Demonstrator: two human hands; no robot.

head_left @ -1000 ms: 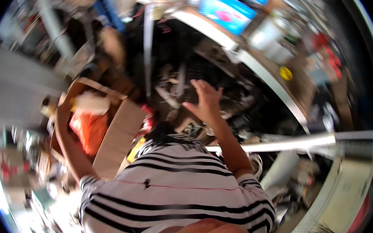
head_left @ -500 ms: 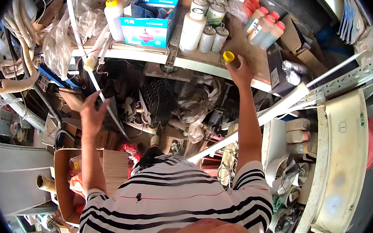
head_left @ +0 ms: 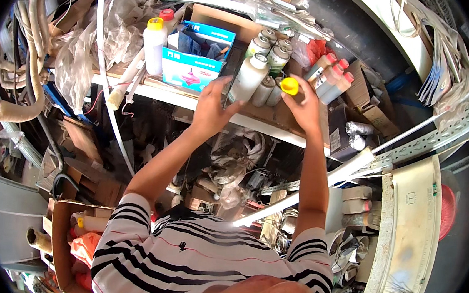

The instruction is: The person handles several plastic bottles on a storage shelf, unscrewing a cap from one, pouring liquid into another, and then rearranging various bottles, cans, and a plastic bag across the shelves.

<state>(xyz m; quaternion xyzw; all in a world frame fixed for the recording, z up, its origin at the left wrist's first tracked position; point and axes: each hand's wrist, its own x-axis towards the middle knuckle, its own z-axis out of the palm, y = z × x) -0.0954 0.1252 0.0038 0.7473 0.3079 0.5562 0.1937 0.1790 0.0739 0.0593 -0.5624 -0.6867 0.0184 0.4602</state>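
Observation:
In my right hand (head_left: 306, 109) is a yellow cap (head_left: 289, 85), gripped between thumb and fingers above the shelf's front edge. My left hand (head_left: 213, 110) reaches up to the shelf with thumb and fingers apart. Just right of its fingers stands a tall white bottle (head_left: 248, 79) with no cap over its greyish top. Whether the fingertips touch this bottle I cannot tell. Two small metal cans (head_left: 263, 91) stand between the bottle and my right hand, and several larger cans (head_left: 278, 58) are behind them.
Left of the bottle sits an open blue box (head_left: 194, 67), with a yellow-capped white bottle (head_left: 153, 47) beside it. Several red-capped bottles (head_left: 329, 79) stand at the right. A white pole (head_left: 107, 74) crosses the shelf front (head_left: 166, 93) at left. Clutter fills the space below.
My left hand has risen from below the shelf, moving right and up to the white bottle. My right hand still holds the yellow cap. The whole view has shifted.

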